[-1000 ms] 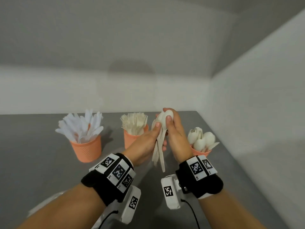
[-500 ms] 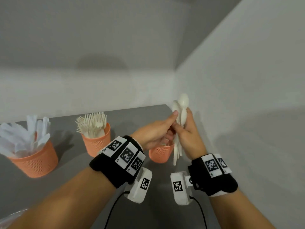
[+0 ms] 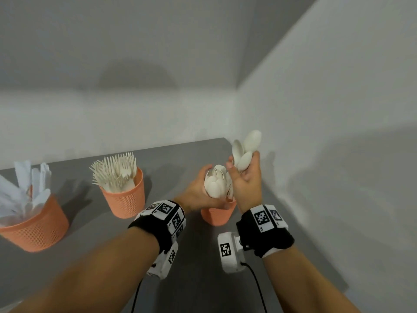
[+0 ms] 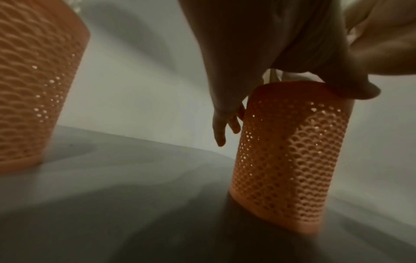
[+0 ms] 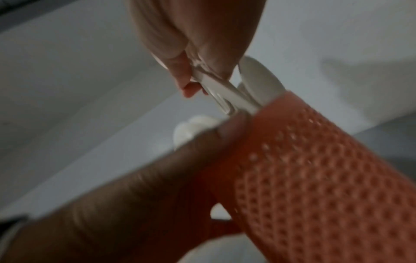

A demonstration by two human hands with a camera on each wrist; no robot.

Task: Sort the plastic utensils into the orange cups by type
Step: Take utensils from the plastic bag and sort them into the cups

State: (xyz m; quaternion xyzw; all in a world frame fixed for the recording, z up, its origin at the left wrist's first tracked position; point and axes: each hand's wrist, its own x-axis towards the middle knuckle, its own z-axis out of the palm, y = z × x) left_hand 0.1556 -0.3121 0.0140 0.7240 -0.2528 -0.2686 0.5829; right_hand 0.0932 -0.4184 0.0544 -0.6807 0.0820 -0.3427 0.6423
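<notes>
Head view takes in the grey counter running into a corner of pale walls, and on it three orange perforated plastic cups in a row: the wide one at far left stuffed with white plastic knives, the middle one bristling with cream plastic forks, and the smallest at right, half hidden behind both hands, which takes the spoons. The left hand curls around the cluster of cream plastic spoons already standing in that cup, gathering their bowls together just above the rim; in the left wrist view its fingers drape over the cup's edge. The right hand grips a small bunch of spoons by their handles, bowls pointing up above the fist; the right wrist view shows the handle ends reaching the cup's rim beside the left thumb. The step in hand looks like seating this bunch among the others. Doing it well probably means keeping the standing spoons pulled aside so a gap stays open, feeding the handles straight down into it, and steadying the light cup so that it does not tip toward the wall.
</notes>
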